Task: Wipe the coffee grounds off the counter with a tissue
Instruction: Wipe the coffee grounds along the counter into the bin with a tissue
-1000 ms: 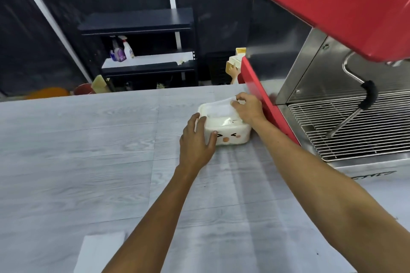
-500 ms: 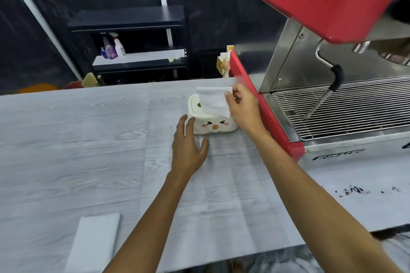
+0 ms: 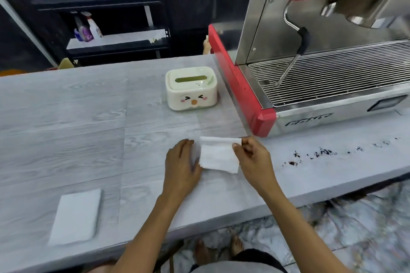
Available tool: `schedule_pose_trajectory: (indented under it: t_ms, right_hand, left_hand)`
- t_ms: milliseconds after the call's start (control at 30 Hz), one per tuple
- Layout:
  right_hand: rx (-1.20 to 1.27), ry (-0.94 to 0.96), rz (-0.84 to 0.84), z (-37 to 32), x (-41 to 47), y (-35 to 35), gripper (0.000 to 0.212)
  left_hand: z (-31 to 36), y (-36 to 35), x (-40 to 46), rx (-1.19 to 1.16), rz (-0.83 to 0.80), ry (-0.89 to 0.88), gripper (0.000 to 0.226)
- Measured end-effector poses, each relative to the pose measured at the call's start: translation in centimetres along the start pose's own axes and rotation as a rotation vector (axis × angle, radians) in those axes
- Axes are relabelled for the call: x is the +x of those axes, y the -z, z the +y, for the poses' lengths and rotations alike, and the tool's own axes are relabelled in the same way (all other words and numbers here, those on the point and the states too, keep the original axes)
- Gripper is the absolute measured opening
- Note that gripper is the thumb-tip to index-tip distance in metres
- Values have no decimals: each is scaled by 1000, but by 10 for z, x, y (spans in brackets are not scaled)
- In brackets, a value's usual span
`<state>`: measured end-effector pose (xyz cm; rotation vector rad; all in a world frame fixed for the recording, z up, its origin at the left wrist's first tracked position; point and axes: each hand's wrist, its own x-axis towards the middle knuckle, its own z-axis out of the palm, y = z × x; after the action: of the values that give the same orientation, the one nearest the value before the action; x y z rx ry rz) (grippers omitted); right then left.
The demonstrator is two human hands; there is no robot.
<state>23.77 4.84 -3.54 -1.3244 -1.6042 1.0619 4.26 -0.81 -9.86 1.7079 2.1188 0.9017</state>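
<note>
Tissue (image 3: 218, 157) now clear of box (image 3: 191, 88); right hand (image 3: 253, 159) grip pinching it, left hand (image 3: 180, 166) flat alongside.

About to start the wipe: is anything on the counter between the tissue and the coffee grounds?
Nothing visible. The tissue, pinched in the right hand, is left of the coffee grounds, with only bare counter between. The espresso machine sits farther back, beside that path, not across it.
</note>
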Motion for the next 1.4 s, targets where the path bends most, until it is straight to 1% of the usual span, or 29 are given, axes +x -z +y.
schedule_pose_trajectory:
  t_ms: [233,333,400,467,533,600,633,667,700,733,767,833,933,1000,1067,1167,1400]
  right_hand:
    - [122,-236,158,32,-31,45,5]
    - [93,-290,183,38,-39,62,4]
    - [-3,-254,165,41,-44,73,10]
    - [-151,-202,116,46,-49,81,17]
    - [-265,-167,83,53,-53,87,19]
    - [-323,-156,76,59,-55,94,19]
    - [-373,-141,91,60,-56,98,26]
    - [-451,-91,113,60,-57,100,32]
    - [-539,-1,137,58,-56,102,33]
    - [-599,112,147,55,-54,102,30]
    - [-628,220,121,54,-51,99,28]
    - [-641,386,-2,59,-44,90,30]
    - [-722,499,-185,77,-39,72,39]
    - [-771,525,-254,87,-43,63,43]
    - [-801,539,-276,92,-44,59,44]
    - [-829,525,-262,96,-45,60,43]
    - [-847,499,-244,99,-46,61,45]
  left_hand:
    - [19,-16,-32,149,29,-40,56]
    - [33,-27,-46,200,44,-27,51]
    - [42,-34,-51,218,50,-7,51]
    - [50,-41,-53,226,56,14,51]
    - [59,-47,-53,230,57,42,53]
    - [68,-53,-53,235,60,66,54]
    - [72,-55,-53,240,62,71,53]
    - [76,-58,-53,247,64,73,53]
    - [81,-61,-54,254,67,75,53]
    - [85,-64,-54,261,74,76,53]
    - [88,-66,-53,268,79,79,53]
    - [92,-69,-53,287,81,89,54]
    - [94,-71,-51,295,71,115,53]
    - [94,-71,-52,294,70,120,53]
    - [94,-71,-50,301,54,110,54]
    - [94,-73,-43,292,24,102,58]
    - [96,-77,-39,299,10,92,56]
